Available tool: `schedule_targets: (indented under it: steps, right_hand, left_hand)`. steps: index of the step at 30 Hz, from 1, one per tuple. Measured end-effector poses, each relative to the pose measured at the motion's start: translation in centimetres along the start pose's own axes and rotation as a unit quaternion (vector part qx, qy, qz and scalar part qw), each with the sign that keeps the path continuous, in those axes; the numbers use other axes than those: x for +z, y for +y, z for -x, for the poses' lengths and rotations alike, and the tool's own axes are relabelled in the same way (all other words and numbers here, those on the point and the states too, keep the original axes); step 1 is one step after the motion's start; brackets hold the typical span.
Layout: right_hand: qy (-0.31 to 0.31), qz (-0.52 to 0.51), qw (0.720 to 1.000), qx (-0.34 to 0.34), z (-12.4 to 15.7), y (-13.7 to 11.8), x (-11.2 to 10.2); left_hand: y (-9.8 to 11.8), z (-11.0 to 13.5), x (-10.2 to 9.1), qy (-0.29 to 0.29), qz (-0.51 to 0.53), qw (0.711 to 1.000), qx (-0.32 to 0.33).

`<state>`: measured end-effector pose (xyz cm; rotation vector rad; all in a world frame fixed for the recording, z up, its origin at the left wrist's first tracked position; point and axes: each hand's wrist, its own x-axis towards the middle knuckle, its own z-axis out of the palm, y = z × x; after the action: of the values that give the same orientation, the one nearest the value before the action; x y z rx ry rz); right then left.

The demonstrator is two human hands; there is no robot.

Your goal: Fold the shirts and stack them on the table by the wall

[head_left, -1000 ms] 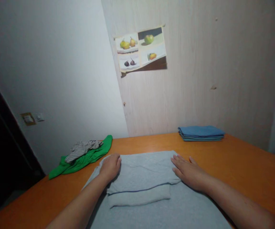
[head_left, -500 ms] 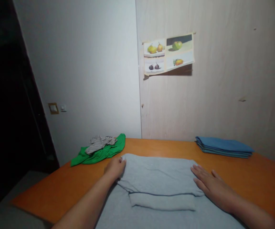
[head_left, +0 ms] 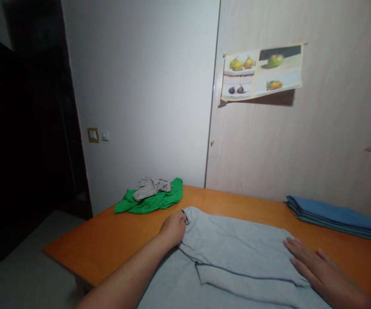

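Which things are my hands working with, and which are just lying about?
In use:
folded grey cloth garment
left hand, gripping its corner
right hand, at its edge

Lying about:
crumpled green cloth
striped cloth atop it
folded blue fabric stack

Ahead of me, a fruit poster (head_left: 262, 72) hangs on a pale wood-grain panel (head_left: 269, 141) (its lower edge slants). On my left, a crumpled striped cloth (head_left: 150, 188) lies on a green cloth (head_left: 159, 202) on the counter (head_left: 108, 240); on my right I see a folded blue stack (head_left: 335, 214). Two small plates (head_left: 92, 135) sit on the white wall (head_left: 147, 86).
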<state>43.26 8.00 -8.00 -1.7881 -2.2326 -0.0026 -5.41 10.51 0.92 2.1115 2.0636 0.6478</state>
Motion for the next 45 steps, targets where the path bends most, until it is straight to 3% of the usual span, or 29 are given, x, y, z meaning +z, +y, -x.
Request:
schedule_targets:
  steps: [5, 12, 16, 21, 24, 30, 35, 40, 45]
  right_hand:
    - [0.011, -0.016, 1.000, -0.012, 0.1, 0.7, 0.3]
    - [0.023, -0.023, 0.999, -0.005, 0.2, 0.7, 0.1]
    - [0.014, -0.018, 1.000, -0.003, 0.3, 0.6, -0.2]
    - [0.012, -0.019, 1.000, -0.001, 0.5, 0.2, -0.7]
    - [0.020, -0.017, 1.000, 0.000, 0.7, -0.1, -1.0]
    - [0.012, -0.017, 1.000, 0.009, 0.8, -0.2, -1.2]
    - [0.010, -0.007, 1.000, 0.000, 0.9, 0.2, -1.0]
    - [-0.012, -0.010, 1.000, 0.007, 0.9, -0.6, -1.8]
    - [-0.025, 0.005, 1.000, 0.013, 1.1, -2.6, -3.1]
  left_hand:
    - [-2.3, -3.2, 0.0, 0.005, 0.014, 0.999, -0.040]
    - [-2.7, -5.5, 0.1, -0.019, 0.033, 0.999, -0.018]
    - [-3.0, -6.8, 0.2, -0.022, 0.079, 0.997, -0.009]
    - [-4.3, -8.0, 0.5, 0.004, 0.172, 0.984, -0.051]
    - [-5.1, -8.1, 0.6, -0.030, 0.225, 0.972, -0.058]
    - [-6.1, -7.6, 0.4, -0.095, 0.269, 0.958, -0.005]
    - [-6.0, -7.8, 1.1, -0.044, 0.228, 0.973, 0.017]
    - [-5.9, -8.5, 1.8, 0.028, 0.182, 0.983, -0.006]
    - [-6.5, -9.1, 2.1, 0.038, 0.190, 0.981, 0.014]
